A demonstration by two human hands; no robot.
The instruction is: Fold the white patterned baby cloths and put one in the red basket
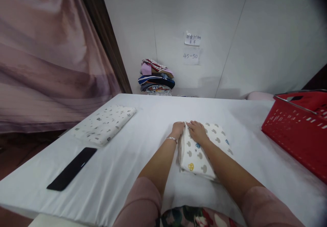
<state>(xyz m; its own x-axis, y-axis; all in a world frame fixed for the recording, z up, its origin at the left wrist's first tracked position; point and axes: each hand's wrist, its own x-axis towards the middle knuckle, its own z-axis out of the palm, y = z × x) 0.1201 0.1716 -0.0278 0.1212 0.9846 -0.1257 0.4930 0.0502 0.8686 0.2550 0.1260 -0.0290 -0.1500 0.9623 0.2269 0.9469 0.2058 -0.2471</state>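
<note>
Where your hands meet the mushroom-print cloth [196, 157], soft white fabric is folded into a thick, four-sided bundle of several layers, lying just left of the red basket [293, 135]. Your right hand [198, 130] rests palm down on top, fingers stretched out and slightly spread. Your left hand [178, 129] is bent around the bundle's far corner on the side away from the basket; from this angle you cannot tell whether its fingers pinch the layers. The basket is slotted plastic. Well left of it lie a second folded cloth [106, 125], white with small dark prints, and a smooth, flat black slab [72, 169], longer than wide.

All of these sit on a table [138, 135] under a white, lightly wrinkled cover. Left of the basket and farther off, a pile of folded fabrics [157, 79] stands by a pale panelled wall [217, 19] with two paper notes [192, 48]. A pink, draped curtain [51, 50] hangs farthest left of the basket.

The bundle's layered edge faces away from the basket, its long axis running roughly away from you.
</note>
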